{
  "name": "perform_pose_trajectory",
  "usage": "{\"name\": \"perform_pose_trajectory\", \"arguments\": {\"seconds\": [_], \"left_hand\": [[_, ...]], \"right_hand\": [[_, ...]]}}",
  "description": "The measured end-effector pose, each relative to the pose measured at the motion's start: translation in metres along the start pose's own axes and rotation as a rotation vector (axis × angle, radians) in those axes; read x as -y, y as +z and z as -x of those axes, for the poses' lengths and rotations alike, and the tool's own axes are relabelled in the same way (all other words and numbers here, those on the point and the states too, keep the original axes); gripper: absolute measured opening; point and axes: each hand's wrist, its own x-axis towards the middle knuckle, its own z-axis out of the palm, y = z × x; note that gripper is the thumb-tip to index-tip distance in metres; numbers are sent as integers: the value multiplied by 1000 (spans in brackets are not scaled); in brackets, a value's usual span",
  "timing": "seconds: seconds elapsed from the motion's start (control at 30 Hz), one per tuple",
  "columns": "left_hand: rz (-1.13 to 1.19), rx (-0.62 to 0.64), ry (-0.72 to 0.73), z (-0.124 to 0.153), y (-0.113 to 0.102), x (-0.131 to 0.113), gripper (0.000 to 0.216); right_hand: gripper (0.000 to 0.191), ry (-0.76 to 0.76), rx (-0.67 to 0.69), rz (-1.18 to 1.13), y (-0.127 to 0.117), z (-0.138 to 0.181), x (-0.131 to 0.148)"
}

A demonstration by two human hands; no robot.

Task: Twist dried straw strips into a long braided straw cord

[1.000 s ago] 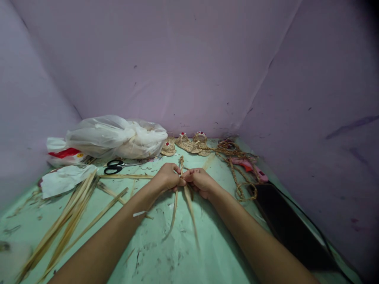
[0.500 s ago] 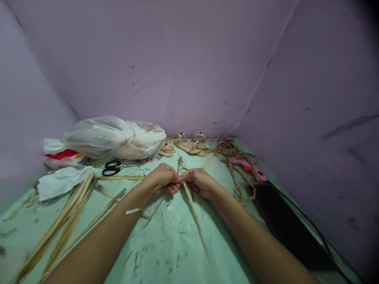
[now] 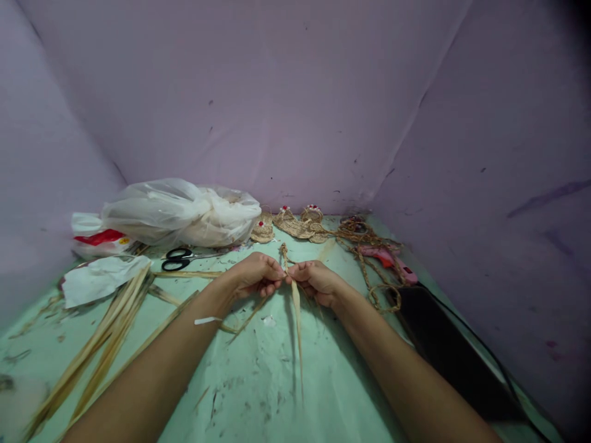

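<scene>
A short braid of dried plant fibre (image 3: 284, 251) stands up between my hands, its knotted end pointing away from me. My left hand (image 3: 259, 274) pinches it from one side, with a thin strand trailing below the fingers. From the other side my right hand (image 3: 316, 282) pinches the braid's lower end, fingertips almost touching those of the left. One loose fibre strip (image 3: 296, 307) hangs down from between the fingertips toward me. The exact grip on each strand is partly hidden by the fingers.
Long dried strips (image 3: 99, 344) lie at left, beside black-handled scissors (image 3: 176, 259) and a stuffed plastic bag (image 3: 180, 212). Woven pieces with beads (image 3: 295, 226) rest along the back wall. At right are coiled braided cord (image 3: 360, 234), a pink glue gun (image 3: 397, 264) and a dark flat panel (image 3: 457, 354).
The hanging strip has swung from a slant to nearly straight down. My fingertips have shifted slightly on the braid, and both hands still pinch it.
</scene>
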Motion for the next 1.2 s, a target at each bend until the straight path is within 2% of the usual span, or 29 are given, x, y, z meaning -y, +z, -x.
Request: {"name": "perform_pose_trajectory", "arguments": {"seconds": [0.17, 0.3, 0.57, 0.77, 0.87, 0.93, 1.03, 1.2], "left_hand": [[67, 5, 15, 1, -5, 1, 11], [129, 86, 42, 2, -6, 1, 19], [26, -130, 100, -6, 3, 7, 7], [83, -184, 108, -7, 10, 9, 7], [99, -147, 137, -6, 11, 10, 9], [95, -140, 137, -5, 11, 10, 10], [53, -219, 82, -4, 12, 9, 7], [-8, -284, 13, -3, 19, 4, 8]], "right_hand": [[7, 29, 21, -15, 0, 2, 4], [9, 48, 79, -42, -3, 2, 6], [2, 48, 71, -59, -3, -2, 1], [2, 46, 41, -52, -2, 0, 1], [1, 37, 31, -16, -1, -1, 0], [3, 0, 10, 53, 0, -2, -2], [6, -111, -70, 241, 1, -3, -2], [12, -274, -248, 777, 2, 5, 5]]}}
